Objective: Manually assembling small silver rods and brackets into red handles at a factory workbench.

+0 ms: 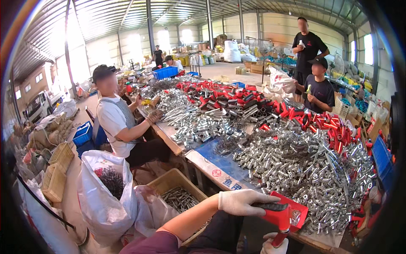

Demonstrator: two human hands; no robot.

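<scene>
My left hand [241, 202], in a white glove, is closed around the black grip of a red T-shaped part [281, 219]. Below it my right hand [274, 246], also gloved, grips the part's lower red end and is partly cut off by the lower edge. Just behind the part is a shallow red tray [301, 214] with small shiny pieces in it. A large heap of silver metal fittings [304, 178] lies on the table beyond my hands, with red-and-black parts [338, 131] along its far right side.
At the left, a person [122, 118] sits at the table. Beside me are a white sack [101, 203] of dark springs and a tan crate [169, 180] holding metal rods. Two people [311, 59] are across the table at the right. A blue bin [382, 158] stands at the right edge.
</scene>
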